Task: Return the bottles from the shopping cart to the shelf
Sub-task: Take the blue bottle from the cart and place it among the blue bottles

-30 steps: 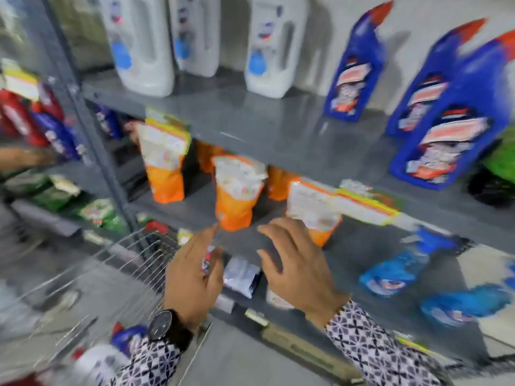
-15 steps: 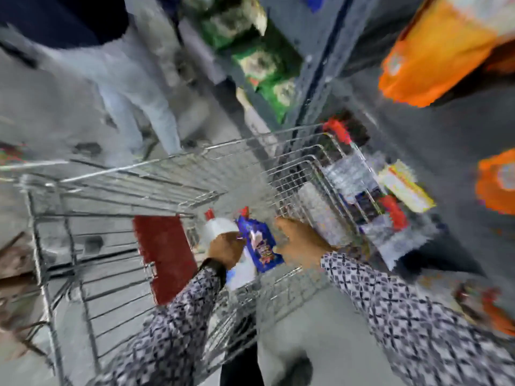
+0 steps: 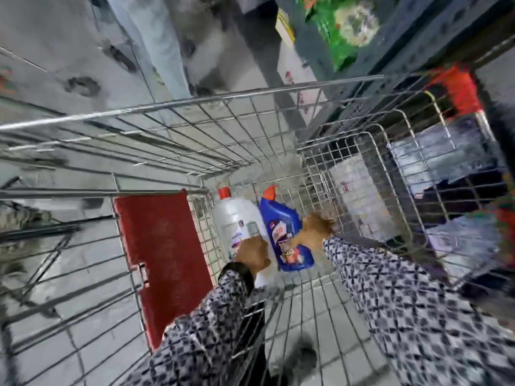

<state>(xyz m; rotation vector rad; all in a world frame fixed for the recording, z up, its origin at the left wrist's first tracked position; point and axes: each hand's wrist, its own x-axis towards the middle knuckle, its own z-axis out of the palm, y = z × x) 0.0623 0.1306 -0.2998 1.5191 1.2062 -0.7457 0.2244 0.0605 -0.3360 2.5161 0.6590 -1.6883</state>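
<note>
Both bottles lie in the shopping cart (image 3: 250,135), caps toward 12 o'clock. Left hand (image 3: 252,253) clamps the white bottle (image 3: 237,218). Right hand (image 3: 316,229) wraps the blue bottle (image 3: 280,222), grip blurred

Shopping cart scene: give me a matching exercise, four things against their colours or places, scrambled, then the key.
Column one:
1. white bottle
2. blue bottle
3. flap on the cart
4. left hand

Column two:
A. red, flat panel to the left of the bottles
B. orange tip, lying right of the other bottle
C. red cap, lying left of the other bottle
D. on the white bottle's lower end, above a dark wristwatch

Pairs: 1-C, 2-B, 3-A, 4-D
</note>
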